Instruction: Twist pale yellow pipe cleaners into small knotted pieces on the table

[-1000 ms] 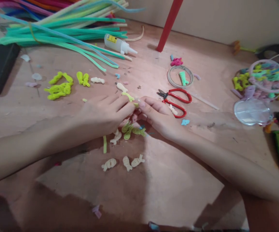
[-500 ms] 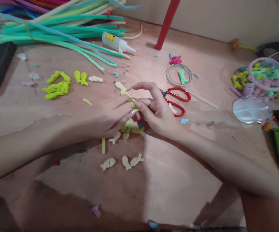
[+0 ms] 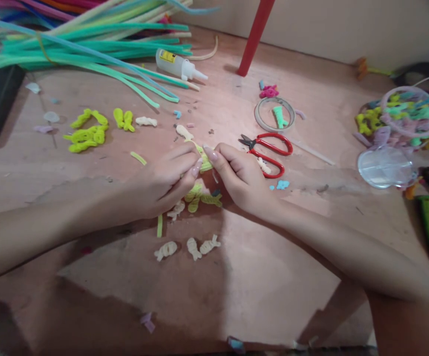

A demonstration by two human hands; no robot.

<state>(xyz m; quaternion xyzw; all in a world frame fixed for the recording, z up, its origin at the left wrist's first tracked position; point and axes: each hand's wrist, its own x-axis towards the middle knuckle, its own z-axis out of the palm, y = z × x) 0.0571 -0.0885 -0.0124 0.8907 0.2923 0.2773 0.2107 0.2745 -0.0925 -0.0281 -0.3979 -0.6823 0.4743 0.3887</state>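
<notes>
My left hand and my right hand meet at the middle of the tabletop, fingers pinched together on a short pale green pipe-cleaner piece held between them. Just below the hands lie small twisted green shapes. Three cream twisted shapes lie nearer to me. A loose green strip lies by my left wrist.
Red scissors lie right of my hands, a tape ring beyond them. A glue bottle and a long pipe-cleaner bundle sit at the back left. Yellow twisted shapes lie left. A clear lid and a colourful pile stand right.
My right hand's raised fingers have come down and closed on the green piece beside my left fingertips. Both hands stayed in the same spot.
</notes>
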